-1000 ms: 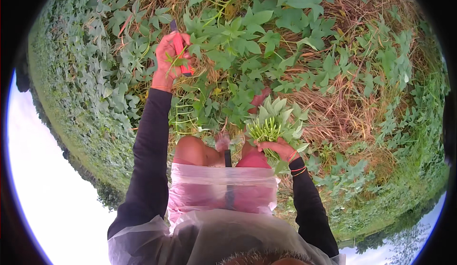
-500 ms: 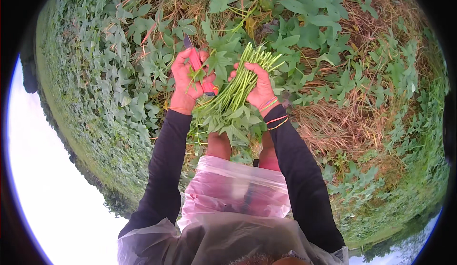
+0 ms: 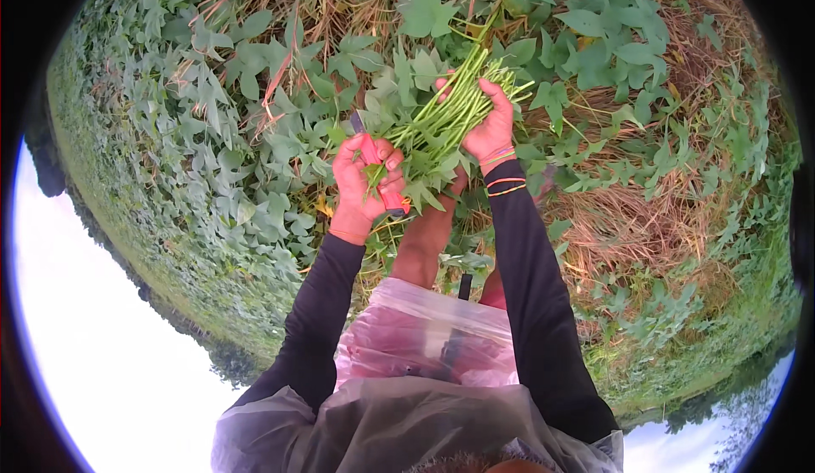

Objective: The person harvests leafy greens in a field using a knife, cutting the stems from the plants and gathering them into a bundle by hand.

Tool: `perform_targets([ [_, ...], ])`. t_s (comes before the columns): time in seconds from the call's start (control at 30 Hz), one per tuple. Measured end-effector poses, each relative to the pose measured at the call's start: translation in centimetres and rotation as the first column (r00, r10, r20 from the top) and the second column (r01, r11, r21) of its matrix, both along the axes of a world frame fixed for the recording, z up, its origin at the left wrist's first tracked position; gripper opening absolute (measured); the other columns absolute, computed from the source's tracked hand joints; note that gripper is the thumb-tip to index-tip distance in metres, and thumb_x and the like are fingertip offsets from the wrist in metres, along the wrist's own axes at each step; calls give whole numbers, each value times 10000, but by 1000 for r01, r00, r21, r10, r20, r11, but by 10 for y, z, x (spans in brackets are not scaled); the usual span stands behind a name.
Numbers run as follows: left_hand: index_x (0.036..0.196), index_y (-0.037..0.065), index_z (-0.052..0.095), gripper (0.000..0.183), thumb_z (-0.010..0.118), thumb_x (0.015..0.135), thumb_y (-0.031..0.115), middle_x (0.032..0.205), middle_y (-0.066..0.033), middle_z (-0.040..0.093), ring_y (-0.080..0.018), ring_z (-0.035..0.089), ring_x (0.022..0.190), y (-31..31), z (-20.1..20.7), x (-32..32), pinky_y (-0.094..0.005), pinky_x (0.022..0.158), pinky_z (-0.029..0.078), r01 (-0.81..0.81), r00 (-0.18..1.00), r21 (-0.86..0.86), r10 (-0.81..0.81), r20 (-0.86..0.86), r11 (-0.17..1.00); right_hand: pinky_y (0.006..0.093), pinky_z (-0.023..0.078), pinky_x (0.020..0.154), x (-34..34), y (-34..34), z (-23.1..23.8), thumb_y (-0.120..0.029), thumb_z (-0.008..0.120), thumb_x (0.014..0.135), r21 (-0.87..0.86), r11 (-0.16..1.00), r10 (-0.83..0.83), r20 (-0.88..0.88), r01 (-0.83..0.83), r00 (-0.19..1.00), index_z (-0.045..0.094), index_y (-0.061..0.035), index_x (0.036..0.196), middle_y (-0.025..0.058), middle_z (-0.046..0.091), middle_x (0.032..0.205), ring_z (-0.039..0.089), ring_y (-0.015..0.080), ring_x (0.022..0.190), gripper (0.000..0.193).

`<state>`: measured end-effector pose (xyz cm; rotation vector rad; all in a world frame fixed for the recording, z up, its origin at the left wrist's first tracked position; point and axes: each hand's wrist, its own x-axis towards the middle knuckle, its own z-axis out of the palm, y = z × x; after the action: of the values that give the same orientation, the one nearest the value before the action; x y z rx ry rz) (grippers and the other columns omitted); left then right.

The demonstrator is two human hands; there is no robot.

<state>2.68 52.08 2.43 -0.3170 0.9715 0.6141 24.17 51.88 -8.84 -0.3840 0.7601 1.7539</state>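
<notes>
My left hand (image 3: 357,194) is closed around the red handle of a knife (image 3: 371,152), its short dark blade pointing up and away from me. A small green leaf sprig (image 3: 373,176) lies against the handle at my left fingers. To the right, my right hand (image 3: 491,136) grips a thick bunch of green leafy stems (image 3: 450,109). The cut stem ends point to the far right, and the leafy tips hang toward my left hand, close to its fingers. Part of my right hand's fingers is hidden behind the stems.
Low leafy vines (image 3: 255,125) cover the ground ahead and to the left. Dry brown straw (image 3: 611,227) lies among the plants on the right. My bare leg (image 3: 422,244) stands among the leaves below my hands. A clear plastic cover (image 3: 424,312) drapes over my pink clothing.
Both hands have shifted right; the left has come nearer to me and the right has gone farther out. The bunch now slants more sideways. One of my legs shows farther forward.
</notes>
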Motion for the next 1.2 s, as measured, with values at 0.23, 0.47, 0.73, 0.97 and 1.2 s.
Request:
perform_targets([
  [0.23, 829, 50, 529, 424, 467, 950, 452, 763, -94, 507, -172, 442, 545, 22, -37, -25, -298, 472, 394, 116, 978, -75, -100, 186, 990, 477, 452, 1052, 7, 0, -13, -320, 619, 854, 105, 991, -88, 59, 82, 994, 433, 92, 1395, 249, 579, 1230, 554, 376, 1158, 705],
  [0.47, 822, 79, 547, 393, 475, 955, 442, 753, -77, 540, -171, 461, 560, 53, -38, -40, -292, 457, 395, 419, 906, -128, -423, -7, 899, 541, 418, 1080, 4, -11, -9, -330, 584, 874, 108, 992, -68, -14, 69, 998, 462, 61, 1376, 271, 620, 1206, 547, 457, 1217, 648],
  [0.73, 951, 46, 505, 168, 588, 913, 188, 793, -227, 608, -427, 573, 647, 99, -4, 62, -498, 547, 424, 898, -167, -114, -91, -982, -425, 390, 548, 846, 2, -41, -20, -274, 622, 901, -43, 999, -17, 119, 22, 993, 601, 18, 1177, 158, 687, 962, 669, 266, 909, 403],
  [0.97, 991, 26, 596, 290, 540, 897, 294, 869, -228, 666, -424, 652, 792, 125, -102, 125, -495, 673, 503, 692, -235, -118, -68, -970, -713, 382, 555, 822, 2, -53, -17, -269, 636, 896, -60, 997, -48, 143, 57, 989, 642, -18, 1142, 100, 687, 923, 672, 228, 856, 351],
  [1.2, 880, 7, 595, 352, 534, 923, 351, 740, -92, 621, -250, 600, 679, 127, -128, 44, -389, 643, 467, 954, -160, -66, -309, -937, -294, 331, 484, 925, -15, -123, 76, -317, 619, 925, -72, 749, 483, 741, -659, 467, 621, 4, 1234, 84, 700, 1057, 632, 189, 1022, 445],
])
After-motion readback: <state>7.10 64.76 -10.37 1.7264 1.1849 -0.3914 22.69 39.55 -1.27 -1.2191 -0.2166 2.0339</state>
